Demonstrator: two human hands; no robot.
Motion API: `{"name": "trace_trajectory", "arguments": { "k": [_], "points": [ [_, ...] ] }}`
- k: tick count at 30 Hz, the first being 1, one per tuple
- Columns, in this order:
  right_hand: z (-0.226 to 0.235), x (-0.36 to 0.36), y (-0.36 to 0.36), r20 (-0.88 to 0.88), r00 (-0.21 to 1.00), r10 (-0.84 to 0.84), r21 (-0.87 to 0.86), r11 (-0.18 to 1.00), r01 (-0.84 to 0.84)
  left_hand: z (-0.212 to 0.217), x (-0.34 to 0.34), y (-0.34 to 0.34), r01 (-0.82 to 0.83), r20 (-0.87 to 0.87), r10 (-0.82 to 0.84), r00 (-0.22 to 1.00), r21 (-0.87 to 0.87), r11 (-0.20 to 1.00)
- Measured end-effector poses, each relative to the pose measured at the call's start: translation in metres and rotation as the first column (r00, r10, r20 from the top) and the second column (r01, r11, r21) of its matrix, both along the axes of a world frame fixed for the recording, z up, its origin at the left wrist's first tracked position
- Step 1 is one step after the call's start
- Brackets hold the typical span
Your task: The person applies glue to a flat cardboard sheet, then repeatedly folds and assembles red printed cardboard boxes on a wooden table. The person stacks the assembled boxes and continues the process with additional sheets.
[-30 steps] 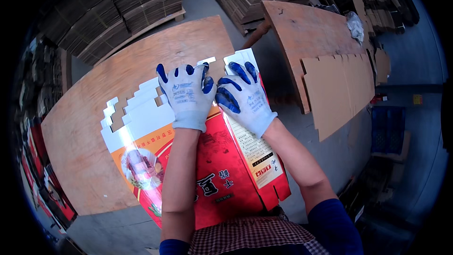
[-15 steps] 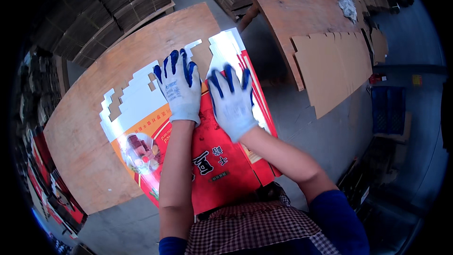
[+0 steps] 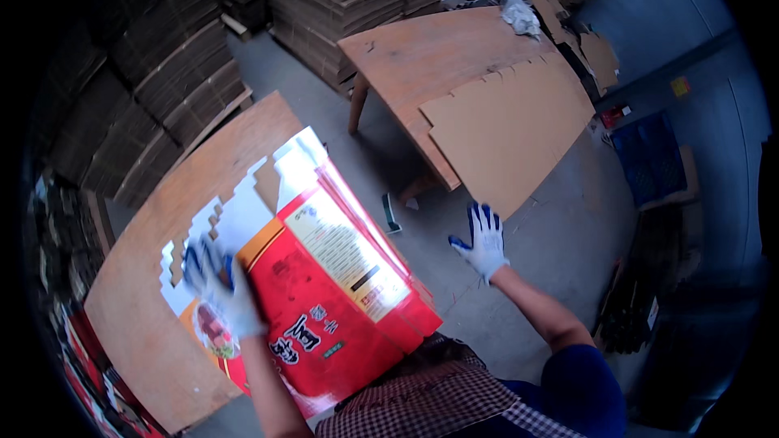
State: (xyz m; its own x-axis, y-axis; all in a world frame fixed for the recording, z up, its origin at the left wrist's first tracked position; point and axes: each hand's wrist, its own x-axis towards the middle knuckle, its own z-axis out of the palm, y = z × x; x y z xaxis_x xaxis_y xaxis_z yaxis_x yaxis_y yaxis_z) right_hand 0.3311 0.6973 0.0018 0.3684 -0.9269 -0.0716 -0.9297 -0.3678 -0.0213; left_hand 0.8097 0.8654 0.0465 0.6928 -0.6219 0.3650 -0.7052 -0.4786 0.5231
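A stack of flat printed cardboard box blanks [image 3: 324, 308], red with white stepped flaps, lies on a wooden table and reaches to the checked apron at my waist. My left hand [image 3: 223, 288], in a white glove with blue fingers, is over the stack's left part; it is blurred, but the fingers look stretched out. Whether it presses on the top sheet I cannot tell. Off to the right, my gloved right hand [image 3: 482, 245] has its fingers spread and nothing in it. It appears just short of the near edge of plain brown cardboard sheets [image 3: 511, 130] on a second table.
The near wooden table [image 3: 138, 316] has a curved edge. A gap of grey floor separates it from the second table [image 3: 406, 49], which bears crumpled plastic [image 3: 519, 15]. Tied cardboard stacks [image 3: 349, 0] stand behind. A blue crate [image 3: 649, 158] is at the right.
My right hand has left the printed stack and swung right toward the brown sheets. My left hand has slid left and nearer on the stack. The view has turned to the right.
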Motion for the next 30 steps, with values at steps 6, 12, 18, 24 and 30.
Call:
{"name": "trace_trajectory", "arguments": {
  "k": [6,12,18,24,30],
  "points": [
    [-0.026,0.014,-0.098,-0.335,0.866,-0.372,0.186,0.874,0.448,-0.011,-0.056,0.135,-0.035,0.147,-0.044,0.988,0.497,0.867],
    [-0.036,-0.031,-0.11,-0.325,0.914,-0.244,0.212,0.923,0.322,-0.038,-0.044,0.109,0.001,0.123,-0.082,0.989,0.549,0.836],
    [0.138,-0.015,-0.108,0.053,0.998,0.044,-0.23,0.973,-0.031,-0.025,-0.034,0.088,0.052,0.056,-0.084,0.995,0.427,0.903],
    [0.401,0.024,-0.032,0.906,0.412,-0.097,0.086,0.995,0.044,-0.037,-0.013,0.103,0.174,-0.045,-0.168,0.985,0.223,0.959],
    [0.412,0.0,-0.016,0.971,0.141,0.192,-0.117,0.9,-0.421,-0.047,-0.007,0.107,0.289,-0.231,-0.323,0.918,-0.167,0.943]
  ]
}}
